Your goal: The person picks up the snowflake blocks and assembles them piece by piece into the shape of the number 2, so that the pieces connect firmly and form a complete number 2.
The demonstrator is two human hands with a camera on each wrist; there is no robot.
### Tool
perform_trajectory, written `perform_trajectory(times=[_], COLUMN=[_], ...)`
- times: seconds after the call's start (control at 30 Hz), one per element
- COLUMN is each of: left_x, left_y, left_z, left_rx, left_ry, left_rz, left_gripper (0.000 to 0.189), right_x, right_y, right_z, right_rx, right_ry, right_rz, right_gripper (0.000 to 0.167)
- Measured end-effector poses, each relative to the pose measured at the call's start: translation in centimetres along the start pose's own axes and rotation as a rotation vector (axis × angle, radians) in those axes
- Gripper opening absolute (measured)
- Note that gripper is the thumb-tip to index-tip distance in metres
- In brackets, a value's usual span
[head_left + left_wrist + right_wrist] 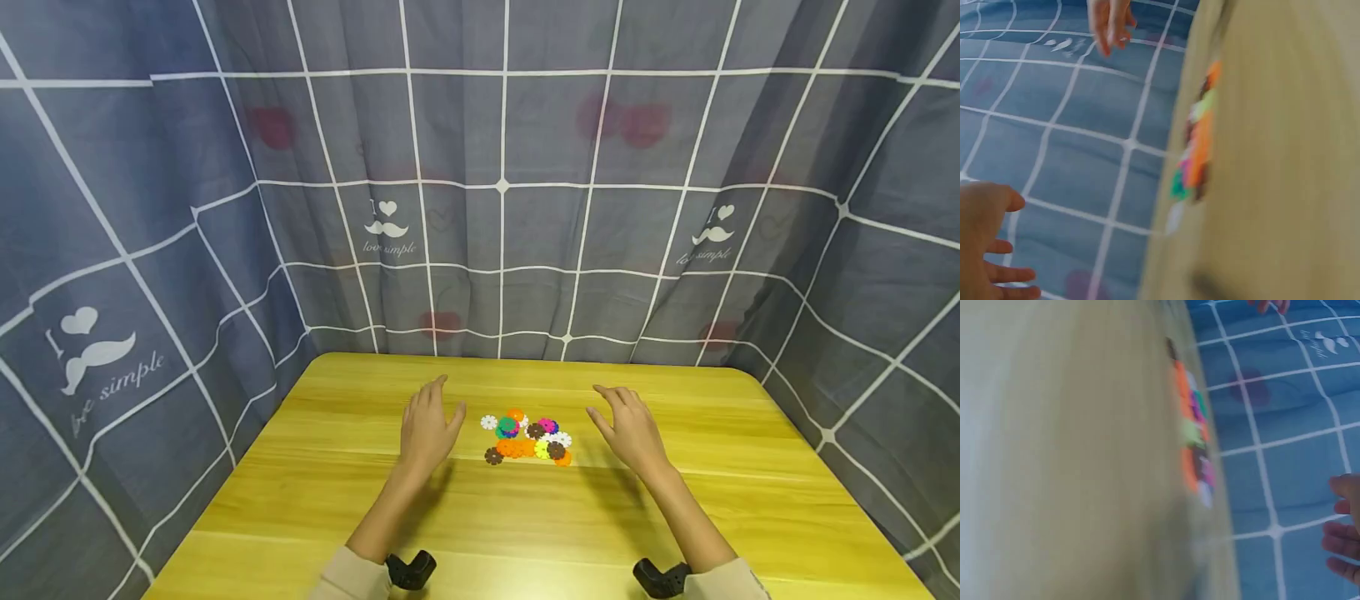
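Observation:
A small cluster of flat, notched plastic discs (516, 448) lies on the wooden table, in orange, white, brown, green, pink and yellow. Some discs overlap one another. To its left, my left hand (429, 427) hovers above the tabletop with fingers extended and thumb apart, holding nothing. My right hand (628, 425) is raised on the other side, its fingers loosely bent and also free of any object. Both wrist views show the discs blurred, with each hand apart from them.
The yellow wood-grain table (315, 500) fills the lower part of the head view. A grey-blue curtain (465, 150) with a white grid surrounds its back and sides. Black wrist devices (411, 571) are worn by both forearms, below light sleeves.

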State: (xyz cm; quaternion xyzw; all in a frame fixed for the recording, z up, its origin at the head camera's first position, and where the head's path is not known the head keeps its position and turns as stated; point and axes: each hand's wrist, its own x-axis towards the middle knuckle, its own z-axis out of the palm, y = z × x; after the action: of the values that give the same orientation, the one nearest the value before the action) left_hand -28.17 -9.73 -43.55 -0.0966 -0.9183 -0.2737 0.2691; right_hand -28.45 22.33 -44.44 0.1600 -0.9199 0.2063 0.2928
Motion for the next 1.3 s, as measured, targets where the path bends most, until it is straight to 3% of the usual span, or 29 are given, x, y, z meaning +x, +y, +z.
perform_trajectory(times=[0.13,0.33,0.5,0.7,0.83,1.0,1.3], left_x=[-1.5,-3.4,-4.8,-5.2,-5.2,-5.3,-5.5], left_y=[0.2,0.3,-0.1,-0.5,-0.6,-0.7,-0.8], left_z=[2.7,6.0,7.7,8.6,8.7,8.9,8.8], left_rx=[-0.083,-0.207,-0.211,-0.191,-0.153,-0.121,-0.190], left_ry=[-0.020,-0.074,-0.120,-0.125,-0.150,-0.153,-0.163], left_rz=[-0.021,-0.080,-0.059,-0.015,0.022,0.049,-0.020], left_gripper=[0.048,0.045,0.045,0.052,0.056,0.048,0.029], right_x=[-0.8,-2.2,-3.7,-4.4,-4.5,-4.7,-5.0], right_y=[-0.6,-1.1,-1.1,-0.8,-0.7,-0.5,-0.7], right_z=[2.3,5.1,7.0,8.1,8.3,8.4,8.5], right_rx=[0.065,0.247,0.413,0.463,0.415,0.328,0.307], right_ry=[0.010,0.009,-0.020,-0.049,-0.086,-0.124,-0.083], right_rz=[0.031,0.131,0.198,0.240,0.233,0.219,0.195], right_gripper=[0.036,0.029,0.030,0.038,0.040,0.037,0.029])
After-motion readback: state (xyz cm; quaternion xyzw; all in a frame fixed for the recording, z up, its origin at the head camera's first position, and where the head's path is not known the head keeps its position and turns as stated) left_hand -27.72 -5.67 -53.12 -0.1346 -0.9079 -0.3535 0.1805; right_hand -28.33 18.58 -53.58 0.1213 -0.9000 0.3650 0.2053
